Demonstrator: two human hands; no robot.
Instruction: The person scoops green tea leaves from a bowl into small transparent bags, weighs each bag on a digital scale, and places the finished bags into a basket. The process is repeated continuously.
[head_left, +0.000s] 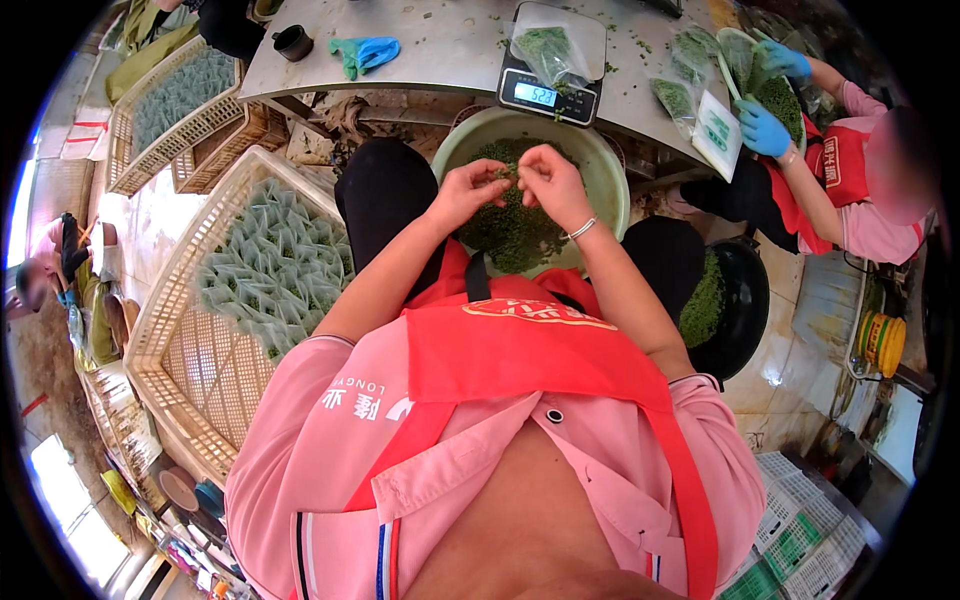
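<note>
A pale green basin (446, 160) stands between my knees with a heap of small green berries (512, 232), like green peppercorns, in it. Over the heap my left hand (468, 196) is closed in a pinch, thumb against fingertips. Close beside it, my right hand (553, 186) pinches too, its fingertips almost meeting those of the left. What the fingers hold is too small to tell from the green behind. Just beyond the basin, a bag of the green berries (545, 52) lies on a digital scale (578, 108) on the metal table.
A large plastic crate (200, 375) on my left holds many filled mesh-like bags (275, 258). A black pan (740, 310) with more berries stands at right. On the metal table (430, 50) lie gloves (364, 55) and a cup (293, 43). A gloved co-worker (845, 190) handles bags at right.
</note>
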